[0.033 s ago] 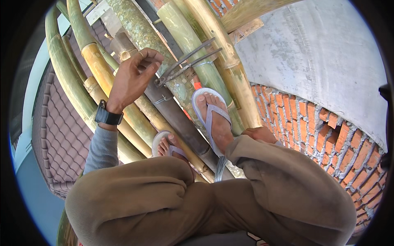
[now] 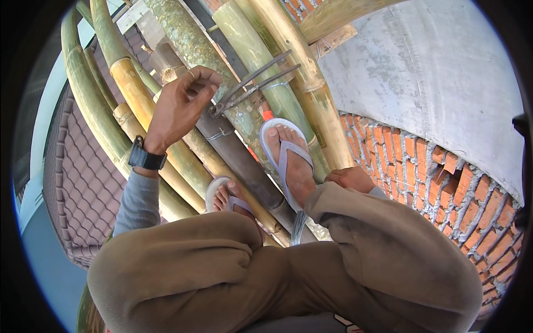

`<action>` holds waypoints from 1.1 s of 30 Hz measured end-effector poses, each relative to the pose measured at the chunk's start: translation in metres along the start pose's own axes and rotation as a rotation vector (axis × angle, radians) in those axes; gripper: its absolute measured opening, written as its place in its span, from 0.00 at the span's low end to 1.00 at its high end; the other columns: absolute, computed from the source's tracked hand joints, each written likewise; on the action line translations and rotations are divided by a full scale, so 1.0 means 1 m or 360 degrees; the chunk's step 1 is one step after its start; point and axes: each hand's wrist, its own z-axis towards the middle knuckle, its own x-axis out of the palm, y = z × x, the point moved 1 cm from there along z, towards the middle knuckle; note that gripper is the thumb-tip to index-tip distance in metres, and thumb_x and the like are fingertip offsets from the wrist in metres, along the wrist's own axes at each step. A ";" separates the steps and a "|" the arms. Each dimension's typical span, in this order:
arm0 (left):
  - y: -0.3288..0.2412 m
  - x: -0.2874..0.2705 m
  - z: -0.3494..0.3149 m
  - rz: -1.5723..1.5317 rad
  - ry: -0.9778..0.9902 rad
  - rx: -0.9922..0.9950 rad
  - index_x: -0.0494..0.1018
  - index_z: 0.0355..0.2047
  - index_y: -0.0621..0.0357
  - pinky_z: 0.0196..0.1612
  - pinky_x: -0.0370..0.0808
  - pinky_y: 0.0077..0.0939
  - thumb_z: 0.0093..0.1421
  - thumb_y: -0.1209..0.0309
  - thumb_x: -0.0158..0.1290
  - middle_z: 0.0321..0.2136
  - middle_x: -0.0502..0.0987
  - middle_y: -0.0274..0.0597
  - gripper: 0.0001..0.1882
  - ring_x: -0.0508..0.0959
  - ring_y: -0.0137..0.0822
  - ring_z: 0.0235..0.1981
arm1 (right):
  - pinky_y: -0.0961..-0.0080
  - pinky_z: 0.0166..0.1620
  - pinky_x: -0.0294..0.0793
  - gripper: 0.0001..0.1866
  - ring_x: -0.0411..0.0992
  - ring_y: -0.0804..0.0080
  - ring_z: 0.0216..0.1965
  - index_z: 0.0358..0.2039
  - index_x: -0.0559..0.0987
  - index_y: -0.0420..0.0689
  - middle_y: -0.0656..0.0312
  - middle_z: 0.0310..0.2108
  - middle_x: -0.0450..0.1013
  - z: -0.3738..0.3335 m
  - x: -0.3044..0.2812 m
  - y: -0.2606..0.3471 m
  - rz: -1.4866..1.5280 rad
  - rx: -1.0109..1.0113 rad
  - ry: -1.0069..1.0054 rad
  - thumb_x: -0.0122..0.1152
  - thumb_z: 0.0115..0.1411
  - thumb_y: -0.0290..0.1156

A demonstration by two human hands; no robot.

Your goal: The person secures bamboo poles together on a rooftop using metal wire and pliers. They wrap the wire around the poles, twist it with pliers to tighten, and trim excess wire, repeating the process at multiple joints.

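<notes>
My left hand [image 2: 186, 102], with a dark watch at the wrist, hovers over the poles with its fingers curled in toward the thumb. Whatever they may hold is hidden. Just beside it lies a pair of metal pincers [image 2: 236, 95], jaws next to my fingers, handles reaching across a green bamboo pole [image 2: 252, 47]. Low beside my right ankle, my right hand [image 2: 352, 178] is closed, partly covered by my knee; its grasp is out of sight. A bundle of thin wire [image 2: 298, 228] lies between my feet.
My sandalled feet [image 2: 288, 152] rest on bamboo and a dark pole [image 2: 244, 161]. A mottled trunk [image 2: 177, 28] runs alongside. Yellow-green poles [image 2: 94, 100] and a tiled roof [image 2: 83, 172] are left. To the right are a brick wall [image 2: 433, 177] and a grey sheet [image 2: 422, 72].
My right hand has shifted very slightly upward in the picture, showing a bit more of itself past the knee. My left hand and the pincers have stayed put.
</notes>
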 end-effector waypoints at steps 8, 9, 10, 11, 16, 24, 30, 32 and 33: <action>0.002 0.000 -0.020 -0.0005 0.0059 -0.0092 0.78 0.46 0.61 0.48 0.77 0.28 0.68 0.68 0.56 0.38 0.83 0.37 0.11 0.82 0.29 0.41 | 0.57 0.35 0.76 0.07 0.80 0.59 0.35 0.36 0.83 0.54 0.68 0.33 0.79 0.014 -0.061 0.000 -0.0531 -0.0389 0.0007 0.63 0.61 0.40; 0.000 0.002 -0.022 -0.0005 0.0077 -0.0091 0.79 0.46 0.61 0.46 0.77 0.28 0.68 0.68 0.56 0.37 0.83 0.38 0.11 0.81 0.30 0.39 | 0.57 0.35 0.76 0.07 0.80 0.59 0.35 0.35 0.83 0.54 0.68 0.33 0.79 0.015 -0.063 0.000 -0.0526 -0.0325 0.0011 0.62 0.62 0.40; -0.002 0.005 -0.022 -0.0004 0.0080 -0.0062 0.79 0.47 0.60 0.45 0.77 0.28 0.67 0.69 0.55 0.37 0.83 0.39 0.12 0.81 0.31 0.38 | 0.57 0.35 0.76 0.07 0.80 0.59 0.35 0.35 0.83 0.54 0.68 0.33 0.79 0.016 -0.064 -0.001 -0.0577 -0.0158 0.0054 0.62 0.62 0.40; -0.004 0.008 -0.021 0.0006 0.0074 -0.0053 0.79 0.47 0.60 0.44 0.78 0.28 0.66 0.69 0.54 0.36 0.83 0.40 0.12 0.81 0.32 0.36 | 0.57 0.36 0.76 0.06 0.79 0.58 0.34 0.34 0.83 0.52 0.67 0.32 0.79 0.017 -0.063 0.001 -0.0575 -0.0130 -0.0046 0.64 0.62 0.39; -0.012 0.024 -0.022 -0.0098 0.0180 0.0036 0.78 0.46 0.60 0.44 0.77 0.29 0.66 0.69 0.55 0.37 0.83 0.41 0.11 0.82 0.33 0.39 | 0.61 0.38 0.75 0.07 0.78 0.58 0.35 0.35 0.84 0.46 0.58 0.29 0.78 -0.004 -0.050 0.010 0.0092 0.0199 -0.0266 0.71 0.58 0.34; 0.004 0.016 -0.036 -0.0137 0.0087 -0.0044 0.79 0.46 0.60 0.45 0.77 0.29 0.67 0.70 0.55 0.38 0.83 0.40 0.11 0.81 0.32 0.39 | 0.60 0.45 0.76 0.08 0.79 0.58 0.40 0.33 0.84 0.45 0.57 0.30 0.77 -0.028 -0.014 -0.050 -0.0115 0.0464 -0.0099 0.73 0.55 0.33; 0.015 0.010 -0.039 -0.0135 -0.0016 -0.0063 0.79 0.46 0.60 0.42 0.77 0.28 0.66 0.72 0.54 0.37 0.83 0.38 0.10 0.80 0.30 0.37 | 0.61 0.46 0.79 0.15 0.80 0.53 0.37 0.37 0.85 0.45 0.53 0.33 0.79 0.002 0.003 -0.074 -0.0082 0.0130 0.0178 0.76 0.48 0.32; 0.018 0.004 -0.039 -0.0136 -0.0093 -0.0083 0.79 0.46 0.60 0.41 0.77 0.28 0.66 0.72 0.54 0.37 0.83 0.39 0.10 0.80 0.30 0.36 | 0.64 0.45 0.79 0.14 0.80 0.55 0.38 0.37 0.85 0.43 0.54 0.35 0.80 0.002 0.004 -0.069 0.0249 0.0184 0.0188 0.75 0.49 0.30; 0.020 0.001 -0.038 -0.0118 -0.0131 -0.0091 0.79 0.46 0.60 0.41 0.77 0.28 0.67 0.71 0.54 0.37 0.83 0.39 0.10 0.80 0.30 0.36 | 0.65 0.44 0.79 0.13 0.81 0.57 0.38 0.37 0.85 0.43 0.54 0.35 0.80 0.002 0.005 -0.065 0.0425 0.0202 0.0210 0.74 0.49 0.29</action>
